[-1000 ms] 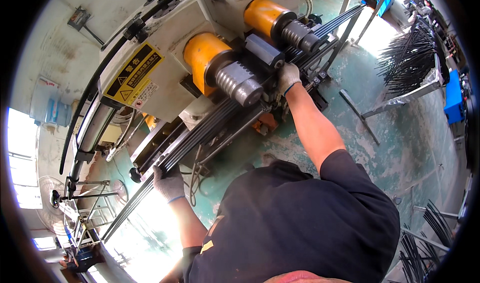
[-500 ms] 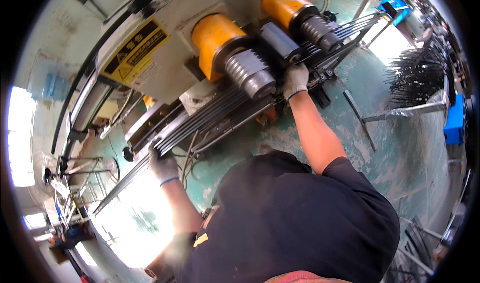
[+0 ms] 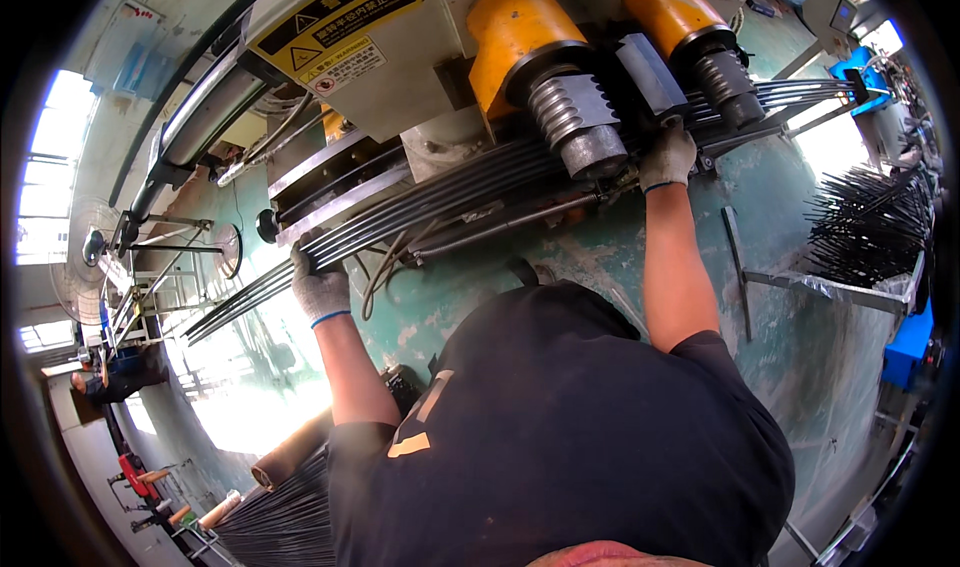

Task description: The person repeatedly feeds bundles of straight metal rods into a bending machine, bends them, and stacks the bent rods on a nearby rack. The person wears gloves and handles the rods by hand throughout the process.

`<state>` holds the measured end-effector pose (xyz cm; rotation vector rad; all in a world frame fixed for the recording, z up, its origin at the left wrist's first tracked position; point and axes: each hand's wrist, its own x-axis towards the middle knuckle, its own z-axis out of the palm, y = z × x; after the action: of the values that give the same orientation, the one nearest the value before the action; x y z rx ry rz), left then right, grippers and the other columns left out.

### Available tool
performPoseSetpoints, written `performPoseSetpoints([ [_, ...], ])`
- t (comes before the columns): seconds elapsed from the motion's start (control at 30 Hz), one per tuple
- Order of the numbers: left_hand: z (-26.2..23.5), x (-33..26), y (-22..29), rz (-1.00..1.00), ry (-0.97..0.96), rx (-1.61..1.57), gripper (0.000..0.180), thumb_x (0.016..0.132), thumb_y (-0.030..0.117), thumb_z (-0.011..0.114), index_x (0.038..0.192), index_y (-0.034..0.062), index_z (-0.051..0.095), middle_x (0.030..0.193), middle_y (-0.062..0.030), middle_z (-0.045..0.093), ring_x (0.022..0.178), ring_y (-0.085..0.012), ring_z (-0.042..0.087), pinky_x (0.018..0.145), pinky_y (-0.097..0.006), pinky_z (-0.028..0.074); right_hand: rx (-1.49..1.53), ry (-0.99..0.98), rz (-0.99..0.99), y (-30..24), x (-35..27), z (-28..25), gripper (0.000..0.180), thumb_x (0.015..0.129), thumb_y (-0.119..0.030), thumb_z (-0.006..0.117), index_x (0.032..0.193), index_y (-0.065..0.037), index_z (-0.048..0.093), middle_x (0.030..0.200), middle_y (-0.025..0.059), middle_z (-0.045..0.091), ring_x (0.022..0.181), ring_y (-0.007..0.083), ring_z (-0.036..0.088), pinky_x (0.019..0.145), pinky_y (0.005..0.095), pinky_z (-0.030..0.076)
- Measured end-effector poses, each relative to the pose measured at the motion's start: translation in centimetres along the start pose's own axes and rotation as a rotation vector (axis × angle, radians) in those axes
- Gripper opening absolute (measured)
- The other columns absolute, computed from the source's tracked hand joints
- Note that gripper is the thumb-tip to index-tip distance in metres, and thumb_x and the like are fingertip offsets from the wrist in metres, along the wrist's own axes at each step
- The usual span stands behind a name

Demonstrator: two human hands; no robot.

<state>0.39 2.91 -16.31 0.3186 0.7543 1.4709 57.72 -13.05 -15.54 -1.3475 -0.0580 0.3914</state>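
Note:
A bundle of several long black metal rods (image 3: 450,192) runs slantwise along the front of a bending machine (image 3: 420,97). My left hand (image 3: 320,289), in a pale work glove, wraps its fingers round the bundle toward the left end. My right hand (image 3: 668,159), gloved too, is closed at the rods just below a grey block (image 3: 652,75); its fingertips are partly hidden there. That block sits between two orange cylinders (image 3: 525,42) (image 3: 675,7) with ridged metal rollers (image 3: 575,117) (image 3: 728,85) at their ends. The rods pass behind these rollers.
A rack with many black rods (image 3: 865,222) stands at the right, a metal bar (image 3: 738,272) beside it on the green floor. More dark rods (image 3: 275,517) lie at lower left near a brown roll (image 3: 290,447). A fan (image 3: 92,247) and another person (image 3: 120,377) are far left.
My view has shifted, so the machine and rods appear farther right and the rods lie less steeply. Both hands keep their places at the rods.

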Motion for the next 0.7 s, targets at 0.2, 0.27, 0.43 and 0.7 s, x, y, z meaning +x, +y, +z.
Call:
performPoseSetpoints([
  [0.2, 6.7, -4.1, -6.5, -0.095, 0.013, -0.103, 0.030, 0.105, 0.022, 0.059, 0.117, -0.0038, 0.065, 0.114, -0.0156, 0.071, 0.114, -0.0321, 0.066, 0.107, -0.047, 0.052, -1.133, -0.064, -0.804, 2.7, 0.0, -3.0, 0.031, 0.096, -0.009, 0.055, 0.123, 0.004, 0.061, 0.110, 0.0157, 0.071, 0.098, 0.0295, 0.069, 0.085, 0.0360, 0.055],
  [0.27, 8.1, -5.0, -7.5, -0.121, -0.001, -0.120, 0.031, 0.105, 0.022, 0.059, 0.118, -0.0046, 0.065, 0.117, -0.0153, 0.070, 0.116, -0.0310, 0.065, 0.108, -0.046, 0.052, -1.058, -0.100, -0.840, 4.2, 1.3, -4.2, 0.036, 0.091, -0.003, 0.055, 0.125, 0.004, 0.061, 0.113, 0.0181, 0.069, 0.099, 0.0328, 0.068, 0.086, 0.0387, 0.055],
  [0.43, 9.2, -8.2, -7.7, -0.331, -0.087, -0.043, 0.044, 0.104, 0.033, 0.061, 0.133, 0.0001, 0.058, 0.134, -0.0149, 0.064, 0.128, -0.0354, 0.056, 0.118, -0.054, 0.039, -1.259, -0.106, -1.028, 2.8, -0.6, -4.0, 0.045, 0.088, -0.001, 0.062, 0.133, 0.001, 0.060, 0.118, 0.0193, 0.070, 0.107, 0.0359, 0.068, 0.092, 0.0436, 0.055],
  [0.7, 4.5, -5.3, 0.6, -0.122, -0.018, -0.249, 0.056, 0.106, 0.041, 0.053, 0.144, 0.0001, 0.048, 0.145, -0.0203, 0.055, 0.134, -0.0397, 0.051, 0.117, -0.060, 0.036, -1.148, -0.024, -0.554, 3.9, -2.1, -8.5, 0.051, 0.103, -0.014, 0.046, 0.152, -0.002, 0.037, 0.143, 0.0182, 0.057, 0.126, 0.0301, 0.061, 0.103, 0.0383, 0.052],
])
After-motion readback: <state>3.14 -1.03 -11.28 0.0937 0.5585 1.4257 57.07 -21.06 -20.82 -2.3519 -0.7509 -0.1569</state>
